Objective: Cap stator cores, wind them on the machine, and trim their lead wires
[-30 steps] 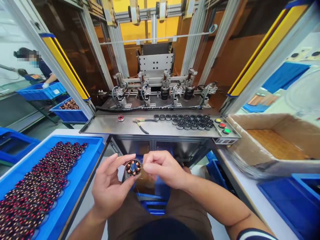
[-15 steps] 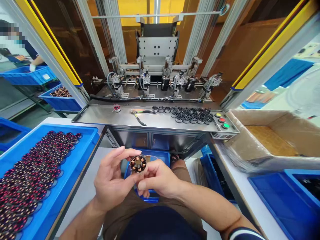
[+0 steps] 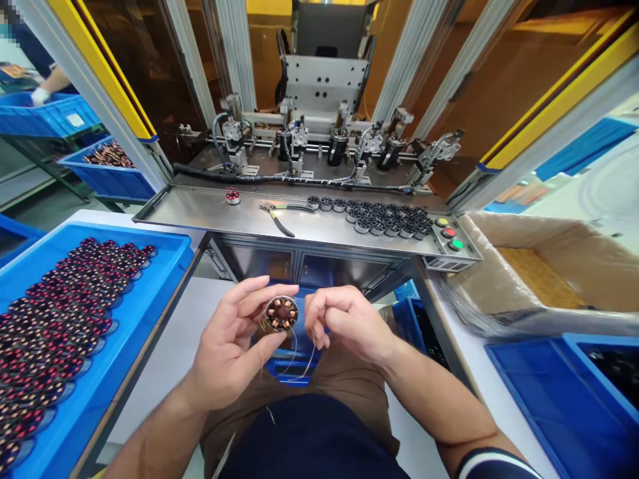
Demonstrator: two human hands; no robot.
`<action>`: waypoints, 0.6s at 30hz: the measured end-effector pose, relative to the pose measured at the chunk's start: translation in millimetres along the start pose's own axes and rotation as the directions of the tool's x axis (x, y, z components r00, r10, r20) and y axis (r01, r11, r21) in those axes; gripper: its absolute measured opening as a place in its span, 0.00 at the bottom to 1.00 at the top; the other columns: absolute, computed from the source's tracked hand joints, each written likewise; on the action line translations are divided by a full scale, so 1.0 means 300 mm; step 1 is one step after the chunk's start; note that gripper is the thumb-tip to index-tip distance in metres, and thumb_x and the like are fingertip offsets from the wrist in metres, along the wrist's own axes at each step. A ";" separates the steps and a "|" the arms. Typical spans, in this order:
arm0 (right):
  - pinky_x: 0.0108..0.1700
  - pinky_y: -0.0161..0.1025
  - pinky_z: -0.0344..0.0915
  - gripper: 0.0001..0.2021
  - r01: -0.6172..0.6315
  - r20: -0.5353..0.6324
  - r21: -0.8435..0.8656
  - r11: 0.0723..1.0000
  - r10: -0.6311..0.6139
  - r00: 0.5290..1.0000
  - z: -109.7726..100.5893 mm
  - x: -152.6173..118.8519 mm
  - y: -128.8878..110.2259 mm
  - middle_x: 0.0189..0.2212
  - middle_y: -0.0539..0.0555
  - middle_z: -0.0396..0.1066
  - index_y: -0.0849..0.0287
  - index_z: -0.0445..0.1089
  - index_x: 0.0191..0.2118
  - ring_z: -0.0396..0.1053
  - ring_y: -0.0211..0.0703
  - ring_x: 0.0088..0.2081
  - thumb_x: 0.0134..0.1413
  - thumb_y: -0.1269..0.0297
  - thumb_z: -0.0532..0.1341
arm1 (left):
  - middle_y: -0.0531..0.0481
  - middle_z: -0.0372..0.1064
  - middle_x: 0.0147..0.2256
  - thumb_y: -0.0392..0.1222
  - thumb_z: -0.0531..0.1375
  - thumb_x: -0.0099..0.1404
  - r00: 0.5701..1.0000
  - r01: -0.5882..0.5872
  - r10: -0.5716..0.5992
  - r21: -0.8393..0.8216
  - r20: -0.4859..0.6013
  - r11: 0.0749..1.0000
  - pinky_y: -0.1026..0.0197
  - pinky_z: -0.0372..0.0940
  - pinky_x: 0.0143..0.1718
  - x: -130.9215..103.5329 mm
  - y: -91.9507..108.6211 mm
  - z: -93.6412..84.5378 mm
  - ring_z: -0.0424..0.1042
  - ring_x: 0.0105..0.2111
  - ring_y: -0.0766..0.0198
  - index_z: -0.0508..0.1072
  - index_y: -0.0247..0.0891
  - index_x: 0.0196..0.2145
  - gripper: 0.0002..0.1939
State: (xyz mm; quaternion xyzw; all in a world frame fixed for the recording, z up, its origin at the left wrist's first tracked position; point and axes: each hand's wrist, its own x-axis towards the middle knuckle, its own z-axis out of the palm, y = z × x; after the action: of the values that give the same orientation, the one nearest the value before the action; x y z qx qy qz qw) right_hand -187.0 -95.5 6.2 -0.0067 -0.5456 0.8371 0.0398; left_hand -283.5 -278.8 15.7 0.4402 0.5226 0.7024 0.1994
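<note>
My left hand (image 3: 222, 356) is closed round the rim of a small motor stator (image 3: 281, 313), thumb below and fingers above. Its round face, with copper windings on dark teeth, is turned up toward me. Thin loose wires (image 3: 295, 349) hang from its edge. Just right of the stator, my right hand (image 3: 352, 322) is curled in a pinch, apart from the stator body. A fine wire (image 3: 311, 359) runs down from its fingertips.
A blue tray (image 3: 174, 249) of many stators stands left. On the metal ledge (image 3: 200, 213) ahead lie cutters (image 3: 282, 219), a red-wound stator (image 3: 232, 197) and rows of black-topped parts (image 3: 389, 219). Buttons (image 3: 449, 233) and a lined box (image 3: 554, 266) are right. A co-worker's gloved hand (image 3: 40, 97) shows far left.
My right hand has drawn back to the right, away from the stator. My left hand and the stator are slightly higher in view, and the view itself has shifted a little.
</note>
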 end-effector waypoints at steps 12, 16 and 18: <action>0.24 0.32 0.56 0.15 0.004 0.215 -0.143 0.990 0.027 0.976 0.001 -0.050 0.020 0.19 0.47 0.65 0.63 0.70 0.23 0.60 0.31 0.21 0.55 0.59 0.69 | 0.50 0.75 0.46 0.21 0.67 0.55 0.995 -0.021 0.004 -0.168 -0.098 0.986 0.70 0.72 0.44 0.002 -0.019 0.013 0.76 0.44 0.67 0.69 0.47 0.55 0.34; 0.28 0.33 0.59 0.11 0.135 0.225 -0.369 0.920 -0.053 0.973 -0.053 -0.063 -0.013 0.25 0.50 0.69 0.64 0.75 0.30 0.64 0.33 0.25 0.51 0.60 0.72 | 0.50 0.76 0.48 0.20 0.66 0.56 0.990 -0.088 0.083 -0.037 -0.110 0.995 0.68 0.73 0.46 -0.008 -0.018 0.008 0.77 0.46 0.66 0.67 0.48 0.56 0.36; 0.30 0.34 0.61 0.16 0.221 0.112 -0.402 0.888 -0.192 0.975 -0.043 -0.062 -0.037 0.28 0.50 0.69 0.63 0.75 0.33 0.63 0.34 0.27 0.46 0.57 0.75 | 0.50 0.77 0.48 0.19 0.66 0.55 0.983 -0.127 0.135 0.066 -0.126 0.990 0.69 0.73 0.45 -0.014 -0.020 0.019 0.77 0.47 0.66 0.66 0.48 0.58 0.38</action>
State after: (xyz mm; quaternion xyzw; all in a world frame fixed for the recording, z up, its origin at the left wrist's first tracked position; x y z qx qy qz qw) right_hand -167.1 -80.7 10.7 0.0721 -0.7084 0.6939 0.1073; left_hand -277.7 -276.3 8.8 0.4323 0.5246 0.7258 0.1053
